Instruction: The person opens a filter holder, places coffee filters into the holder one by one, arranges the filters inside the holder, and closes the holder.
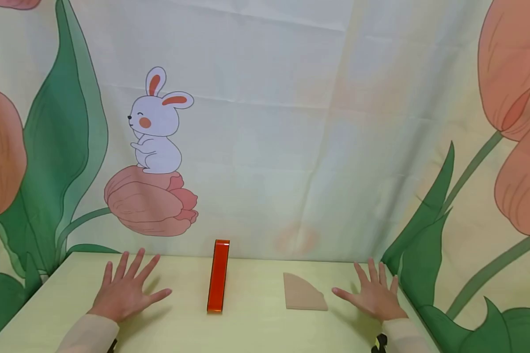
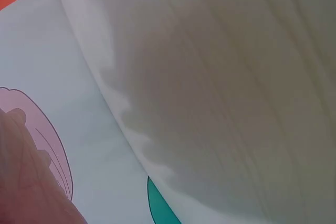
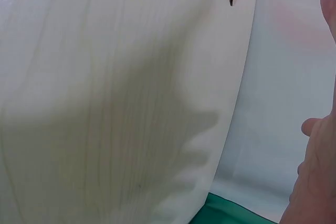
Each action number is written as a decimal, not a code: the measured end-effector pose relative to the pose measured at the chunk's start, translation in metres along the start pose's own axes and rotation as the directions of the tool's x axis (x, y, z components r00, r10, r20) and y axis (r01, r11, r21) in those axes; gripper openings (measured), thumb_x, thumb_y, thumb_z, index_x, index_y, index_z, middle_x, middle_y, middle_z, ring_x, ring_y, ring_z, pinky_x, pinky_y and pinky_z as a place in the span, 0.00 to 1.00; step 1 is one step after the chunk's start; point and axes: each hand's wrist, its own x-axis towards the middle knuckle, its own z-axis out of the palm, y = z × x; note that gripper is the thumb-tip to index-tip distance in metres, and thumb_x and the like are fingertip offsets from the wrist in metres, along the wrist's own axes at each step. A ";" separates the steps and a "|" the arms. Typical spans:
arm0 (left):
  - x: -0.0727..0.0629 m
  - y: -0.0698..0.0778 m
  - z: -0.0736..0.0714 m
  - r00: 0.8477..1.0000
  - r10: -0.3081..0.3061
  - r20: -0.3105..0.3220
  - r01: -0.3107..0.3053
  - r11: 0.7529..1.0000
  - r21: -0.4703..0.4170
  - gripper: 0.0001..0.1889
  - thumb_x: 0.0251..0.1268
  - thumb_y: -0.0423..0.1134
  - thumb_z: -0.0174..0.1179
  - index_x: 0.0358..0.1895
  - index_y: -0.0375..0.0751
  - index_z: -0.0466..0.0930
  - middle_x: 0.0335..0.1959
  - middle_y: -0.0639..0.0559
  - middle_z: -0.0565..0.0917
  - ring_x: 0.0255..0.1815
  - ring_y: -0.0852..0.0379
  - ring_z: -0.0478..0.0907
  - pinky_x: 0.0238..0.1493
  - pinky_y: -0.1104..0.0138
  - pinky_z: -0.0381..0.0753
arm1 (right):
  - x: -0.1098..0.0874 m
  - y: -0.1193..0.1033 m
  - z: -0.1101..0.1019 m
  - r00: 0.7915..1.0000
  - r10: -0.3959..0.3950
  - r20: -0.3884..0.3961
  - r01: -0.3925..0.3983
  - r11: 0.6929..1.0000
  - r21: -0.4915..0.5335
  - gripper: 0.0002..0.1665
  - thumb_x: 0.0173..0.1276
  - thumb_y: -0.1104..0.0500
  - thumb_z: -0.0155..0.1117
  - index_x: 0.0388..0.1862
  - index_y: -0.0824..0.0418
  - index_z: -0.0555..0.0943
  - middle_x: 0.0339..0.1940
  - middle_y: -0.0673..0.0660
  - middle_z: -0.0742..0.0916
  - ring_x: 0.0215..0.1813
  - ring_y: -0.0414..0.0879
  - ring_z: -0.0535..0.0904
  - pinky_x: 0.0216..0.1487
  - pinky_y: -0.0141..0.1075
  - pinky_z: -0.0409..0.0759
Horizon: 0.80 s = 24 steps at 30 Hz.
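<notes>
My left hand (image 1: 122, 294) is held over the left side of the table with its fingers spread, holding nothing. On the other side, my right hand (image 1: 374, 295) has its fingers spread too, and nothing is in it. Between the hands lies a long, narrow red-orange box or strip (image 1: 218, 277), nearer the left hand. A tan, quarter-circle-shaped flat piece (image 1: 304, 293) lies closer to the right hand, by its thumb. In the left wrist view the left hand (image 2: 31, 177) shows at the lower left edge. The right hand (image 3: 315, 166) shows at the right edge of its own wrist view.
The pale wood-grain table (image 1: 251, 328) ends at a hanging cloth (image 1: 265, 147) printed with a rabbit and tulips. This cloth stands right behind the table's far edge and runs along the right side. Both hands cast shadows on the tabletop.
</notes>
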 end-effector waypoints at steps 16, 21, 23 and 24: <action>0.002 0.002 0.002 1.000 0.010 0.005 -0.010 1.000 -0.001 0.54 0.58 0.81 0.51 0.82 0.53 0.55 0.83 0.33 0.49 0.82 0.25 0.37 0.75 0.27 0.30 | 0.005 -0.007 0.006 0.999 -0.016 -0.040 0.015 1.000 -0.013 0.69 0.56 0.13 0.54 0.84 0.55 0.56 0.85 0.70 0.46 0.83 0.74 0.34 0.70 0.80 0.27; 0.002 0.001 0.004 1.000 0.016 -0.005 -0.016 1.000 0.000 0.54 0.58 0.81 0.51 0.82 0.53 0.55 0.83 0.34 0.50 0.82 0.25 0.38 0.75 0.27 0.30 | 0.005 -0.012 0.003 0.999 -0.020 -0.038 0.019 1.000 -0.010 0.68 0.57 0.14 0.54 0.84 0.55 0.56 0.86 0.69 0.46 0.83 0.74 0.34 0.71 0.80 0.29; 0.003 0.001 0.004 1.000 0.017 -0.008 -0.017 1.000 0.004 0.54 0.58 0.82 0.50 0.82 0.53 0.55 0.83 0.35 0.51 0.82 0.26 0.38 0.76 0.28 0.30 | 0.005 -0.014 0.002 0.999 -0.024 -0.032 0.024 1.000 -0.005 0.68 0.57 0.14 0.54 0.84 0.55 0.55 0.86 0.69 0.45 0.84 0.73 0.34 0.71 0.80 0.29; 0.003 0.001 0.005 1.000 0.020 -0.009 -0.020 1.000 0.004 0.54 0.59 0.81 0.50 0.82 0.53 0.55 0.84 0.35 0.51 0.82 0.26 0.38 0.76 0.28 0.30 | 0.005 -0.015 0.001 0.999 -0.028 -0.030 0.028 1.000 -0.002 0.68 0.57 0.14 0.54 0.84 0.55 0.55 0.86 0.69 0.45 0.84 0.73 0.34 0.71 0.80 0.30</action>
